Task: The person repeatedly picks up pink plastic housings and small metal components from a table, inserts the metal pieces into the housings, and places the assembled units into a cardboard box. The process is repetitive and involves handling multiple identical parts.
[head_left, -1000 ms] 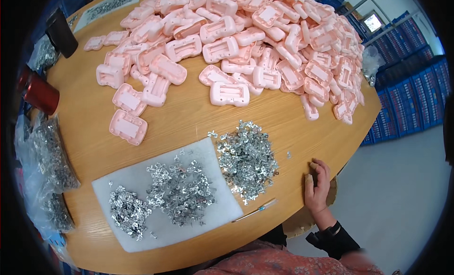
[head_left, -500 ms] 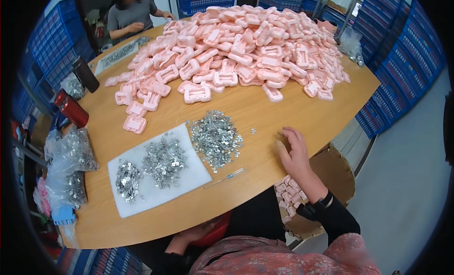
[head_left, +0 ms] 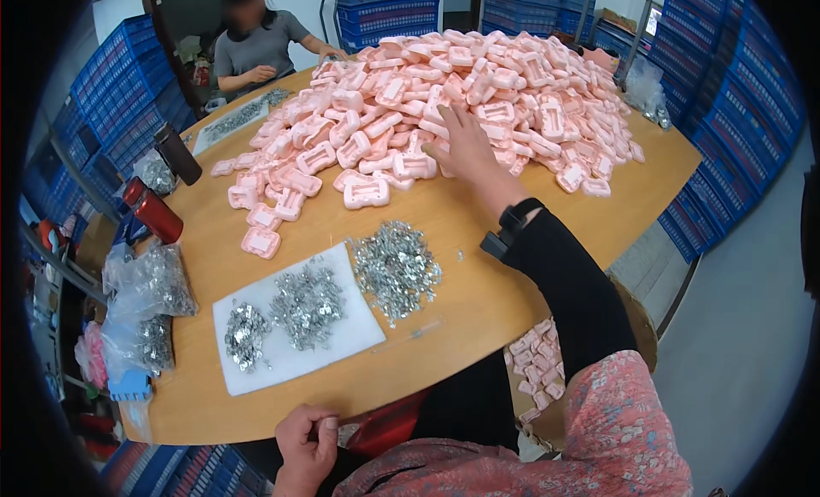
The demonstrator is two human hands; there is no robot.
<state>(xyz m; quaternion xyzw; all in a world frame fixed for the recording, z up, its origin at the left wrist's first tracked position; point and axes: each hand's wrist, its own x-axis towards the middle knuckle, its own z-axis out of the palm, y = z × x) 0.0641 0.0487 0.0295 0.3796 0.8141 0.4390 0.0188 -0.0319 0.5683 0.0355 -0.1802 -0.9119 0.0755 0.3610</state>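
My right hand (head_left: 471,148) is stretched forward over the near side of a big heap of pale pink plastic casings (head_left: 401,91). Its fingers are spread and nothing shows in them; whether the fingertips touch a casing is unclear. My left hand (head_left: 309,441) hangs at the table's near edge, curled closed with the thumb on top, and its inside is hidden. Between the hands lie a white foam sheet (head_left: 359,347) bearing two piles of small silvery metal parts (head_left: 307,309) and, beside it, a larger loose metal pile (head_left: 397,270). A thin tool with a clear handle (head_left: 424,330) looks blurred.
Bags of metal parts (head_left: 149,283), a red flask (head_left: 154,211) and a dark flask (head_left: 177,153) line the left side. Another person (head_left: 256,48) works across the table. A cardboard box of pink casings (head_left: 534,369) stands below the edge; blue crates (head_left: 743,138) are stacked around.
My right hand has moved forward and left from the table's right edge to the pink heap. My left hand has risen from my lap to the table's near edge. The view has shifted slightly.
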